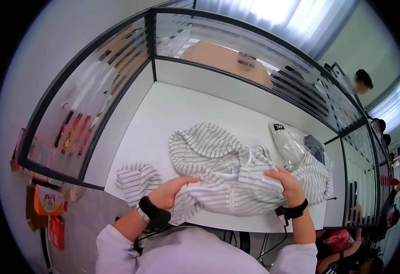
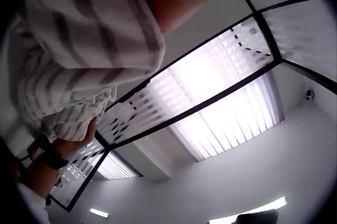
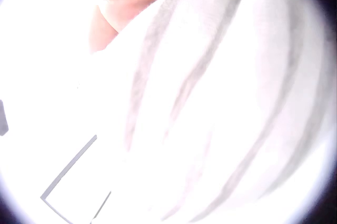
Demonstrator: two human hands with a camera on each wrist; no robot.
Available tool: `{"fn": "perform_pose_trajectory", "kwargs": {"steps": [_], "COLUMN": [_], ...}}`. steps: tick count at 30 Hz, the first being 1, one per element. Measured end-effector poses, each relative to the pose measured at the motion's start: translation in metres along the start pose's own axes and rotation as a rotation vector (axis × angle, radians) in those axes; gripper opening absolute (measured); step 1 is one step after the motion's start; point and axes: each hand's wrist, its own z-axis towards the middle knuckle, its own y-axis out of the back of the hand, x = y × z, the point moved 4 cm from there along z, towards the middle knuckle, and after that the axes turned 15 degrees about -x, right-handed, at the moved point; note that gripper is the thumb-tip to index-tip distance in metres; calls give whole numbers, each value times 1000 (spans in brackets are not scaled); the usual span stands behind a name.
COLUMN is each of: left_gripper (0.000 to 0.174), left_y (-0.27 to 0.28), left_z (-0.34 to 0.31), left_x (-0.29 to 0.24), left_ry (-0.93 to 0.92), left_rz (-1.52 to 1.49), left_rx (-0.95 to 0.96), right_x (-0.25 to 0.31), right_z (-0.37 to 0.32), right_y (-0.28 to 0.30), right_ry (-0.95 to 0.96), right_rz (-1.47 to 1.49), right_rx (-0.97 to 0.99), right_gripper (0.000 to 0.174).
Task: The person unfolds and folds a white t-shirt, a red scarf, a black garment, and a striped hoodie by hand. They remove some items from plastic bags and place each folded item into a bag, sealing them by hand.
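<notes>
A white hoodie with grey stripes [image 1: 207, 141] lies rumpled on the white table [image 1: 152, 114], with a zipper [image 1: 231, 199] near the front edge and a pale drawstring [image 1: 249, 157]. One sleeve [image 1: 136, 178] spreads to the left, the other [image 1: 314, 178] to the right. My left hand [image 1: 167, 194] grips the cloth at its left side, thumb on top. On the opposite side, my right hand [image 1: 289, 185] holds the fabric between thumb and fingers, which the cloth partly hides. Striped cloth [image 3: 221, 76] fills much of the right wrist view.
A clear plastic bag [image 1: 287, 144] with a black label lies at the right, beside the sleeve. Low white panels with a dark frame [image 1: 152, 41] enclose the table's back and sides. An orange box [image 1: 48, 201] stands lower left; people are at the far right.
</notes>
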Motion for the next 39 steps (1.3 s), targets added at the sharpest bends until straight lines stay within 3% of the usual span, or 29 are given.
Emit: {"fn": "perform_pose_trajectory", "kwargs": {"steps": [1, 2, 4, 5, 7, 8, 9, 10, 13, 17, 19, 20, 21, 23, 24, 25, 27, 29, 31, 33, 34, 35, 37, 39], "left_gripper": [46, 46, 43, 32, 30, 32, 29, 29, 29, 25, 22, 13, 13, 21, 28, 36, 49, 61, 47, 38, 33, 33, 22, 25], "left_y": [-6, -14, -29, -39, -16, -28, -27, -21, -7, -5, -6, -12, -16, -24, -26, -28, -27, -31, -43, -48, -47, -49, -49, -50], "left_z": [13, 32, 69, 63, 66, 66, 72, 80, 97, 99, 93, 88, 85, 79, 76, 74, 76, 73, 67, 70, 73, 75, 77, 77], "left_x": [-6, -25, -75, -117, -130, -145, -146, -138, -112, -115, -135, -152, -166, -200, -216, -231, -260, -299, -331, -357, -370, -383, -417, -451], "left_ry": [299, 297, 409, 287, 24, -298, -308, -328, -394, -420, -391, -502, -499, -672, -690, -708, -887, -982, -1105, -1240, -1329, -1338, -1132, -1017], "left_rz": [-188, -182, -663, -641, 250, 192, 378, 455, 624, 575, 622, 653, 657, 829, 914, 999, 928, 1331, 1515, 1679, 1684, 1681, 1837, 1777], "left_rx": [-56, -48, -140, -152, 253, 347, 336, 243, 75, -19, -41, -50, -50, -116, -165, -213, -364, -535, -661, -725, -741, -743, -862, -798], "right_x": [21, 24, 39, 42, 56, 59, 62, 61, 46, 60, 76, 87, 98, 122, 136, 148, 178, 208, 240, 265, 277, 291, 310, 325], "right_z": [-24, -25, -18, -7, -23, -22, -43, -36, -1, -26, -39, -46, -55, -75, -88, -99, -127, -149, -166, -170, -172, -180, -206, -220], "right_y": [-16, -14, -9, 14, 47, 56, 44, 52, 54, 27, 25, 23, 23, 19, 10, 5, 3, 6, 6, 33, 39, 42, 36, 35], "right_ry": [227, 233, 121, 176, 485, 480, 459, 470, 443, 485, 498, 524, 523, 671, 914, 1083, 1039, 1261, 1149, 1305, 1307, 1378, 1462, 1131], "right_rz": [-73, -67, 478, 518, 309, 320, 264, 271, -622, -412, -336, -263, -259, -762, -776, -772, -794, -996, -1215, -1473, -1471, -1475, -1468, -899], "right_rx": [-56, -62, -61, -227, -3, 50, -252, -256, 40, -107, -62, -18, -17, -51, -25, -74, -279, -547, -653, -902, -909, -1021, -1152, -944], "right_gripper": [39, 39, 37, 38, 40, 43, 44, 44, 48, 44, 38, 31, 31, 25, 30, 33, 34, 29, 23, 22, 22, 25, 28, 32]}}
